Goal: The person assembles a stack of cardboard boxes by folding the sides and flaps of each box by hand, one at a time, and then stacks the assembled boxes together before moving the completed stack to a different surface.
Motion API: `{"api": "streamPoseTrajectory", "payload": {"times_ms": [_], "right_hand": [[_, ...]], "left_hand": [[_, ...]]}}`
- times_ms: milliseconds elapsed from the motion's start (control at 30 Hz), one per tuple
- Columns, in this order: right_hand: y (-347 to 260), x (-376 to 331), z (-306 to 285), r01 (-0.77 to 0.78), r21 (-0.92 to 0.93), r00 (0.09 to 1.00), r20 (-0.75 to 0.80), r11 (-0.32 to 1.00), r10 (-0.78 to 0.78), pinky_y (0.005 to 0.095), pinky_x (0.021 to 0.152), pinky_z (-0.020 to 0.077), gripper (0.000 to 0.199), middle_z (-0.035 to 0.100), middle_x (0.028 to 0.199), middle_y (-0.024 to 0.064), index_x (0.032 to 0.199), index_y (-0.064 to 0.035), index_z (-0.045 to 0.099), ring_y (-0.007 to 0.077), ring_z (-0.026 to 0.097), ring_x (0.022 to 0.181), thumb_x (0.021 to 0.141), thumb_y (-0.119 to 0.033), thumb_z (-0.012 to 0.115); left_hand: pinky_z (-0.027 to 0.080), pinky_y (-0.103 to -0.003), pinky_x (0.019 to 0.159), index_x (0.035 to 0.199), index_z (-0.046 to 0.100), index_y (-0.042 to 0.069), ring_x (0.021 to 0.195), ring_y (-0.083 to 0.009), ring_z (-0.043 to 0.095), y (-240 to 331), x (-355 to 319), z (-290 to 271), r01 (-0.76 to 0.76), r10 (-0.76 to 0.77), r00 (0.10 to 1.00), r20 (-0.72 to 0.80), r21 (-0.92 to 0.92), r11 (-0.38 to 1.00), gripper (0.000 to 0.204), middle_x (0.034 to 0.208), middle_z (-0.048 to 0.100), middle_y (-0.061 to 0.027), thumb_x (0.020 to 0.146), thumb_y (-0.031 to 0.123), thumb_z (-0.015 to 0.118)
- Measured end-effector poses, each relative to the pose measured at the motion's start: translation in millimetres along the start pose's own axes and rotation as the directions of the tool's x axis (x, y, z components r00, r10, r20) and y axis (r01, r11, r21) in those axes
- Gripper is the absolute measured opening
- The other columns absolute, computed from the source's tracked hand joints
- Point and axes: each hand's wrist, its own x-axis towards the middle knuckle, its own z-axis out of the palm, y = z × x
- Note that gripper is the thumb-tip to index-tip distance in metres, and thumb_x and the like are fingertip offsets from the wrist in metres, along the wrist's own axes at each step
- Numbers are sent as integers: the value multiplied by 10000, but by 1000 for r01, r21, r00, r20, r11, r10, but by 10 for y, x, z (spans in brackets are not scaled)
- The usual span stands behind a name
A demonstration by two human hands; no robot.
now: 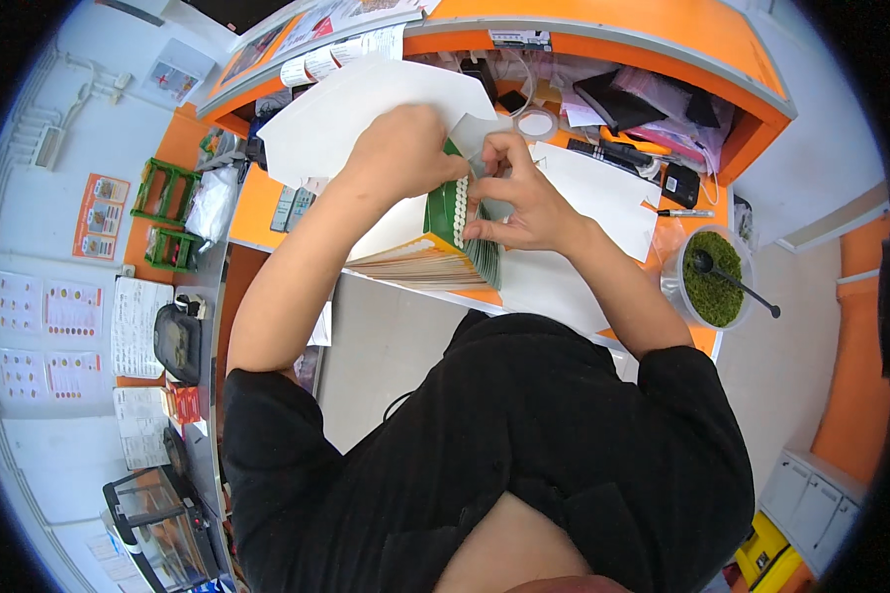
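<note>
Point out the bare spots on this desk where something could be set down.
Freest is the white sheet right of the right hand, bordered by the pen and the moss tub. A white strip below the card stack is also bare. The back shelf under the orange counter is crowded with cables, tape and pouches.

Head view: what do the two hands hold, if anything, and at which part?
Both hands pinch a green card with a row of white dots at its top edge: left hand from the left, right hand from the right, above a fanned card stack.

Card stack (435,259) partly behind hands (465,173).
</note>
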Motion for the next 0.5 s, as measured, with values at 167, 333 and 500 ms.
{"api": "streamPoseTrajectory", "payload": {"times_ms": [167,333,500], "right_hand": [[9,27,-6,-10,2,998,56,1000,10,392,932,460,423,373,1155,128,914,-93,711,299,476,1075,751,-442,886],[-7,46,-24,-14,49,997,71,999,10,416,957,453,435,376,1170,131,886,-112,706,316,456,1114,698,-439,922],[12,24,22,-54,85,998,46,995,50,442,999,442,490,381,1187,131,858,-115,704,335,429,1173,610,-447,966]], "left_hand": [[566,-444,708,730,696,-47,718,-380,694,-52,-48,71,-51,55,998,-38,90,995,298,720,674,-235,669,230,791],[568,-449,738,799,712,-47,758,-385,701,5,-70,-36,-74,73,997,18,122,990,315,786,693,-236,674,229,798],[568,-453,735,791,717,-45,755,-386,702,-41,-43,20,-101,98,995,36,93,991,310,777,690,-241,673,231,797]]}}
